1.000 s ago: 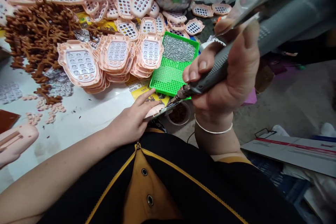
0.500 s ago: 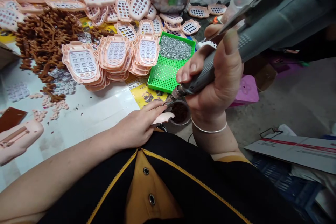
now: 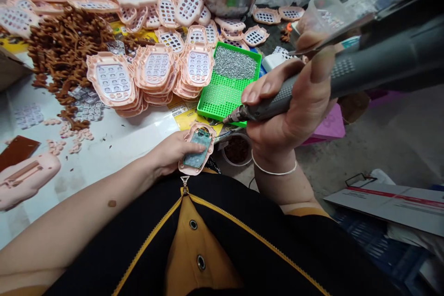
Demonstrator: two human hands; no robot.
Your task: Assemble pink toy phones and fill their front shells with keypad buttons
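Presently the left hand (image 3: 173, 150) is grasping a pink plastic phone-shaped shell (image 3: 197, 148) in its fingers at the surface's near edge; the right hand (image 3: 294, 101) is clenching a grey electric screwdriver (image 3: 347, 71).

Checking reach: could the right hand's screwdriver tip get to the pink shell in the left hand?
Probably yes: the screwdriver tip hangs just above the pink shell, tilted up in the left hand; nothing lies between.

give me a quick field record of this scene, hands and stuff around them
left hand: holds a pink shell, green board side up
right hand: grips a grey electric screwdriver, tip above the shell
green tray: screws heaped at its far end
pink shell stacks: left of the tray
brown parts: heaped far left
steel bowl: holds more shells
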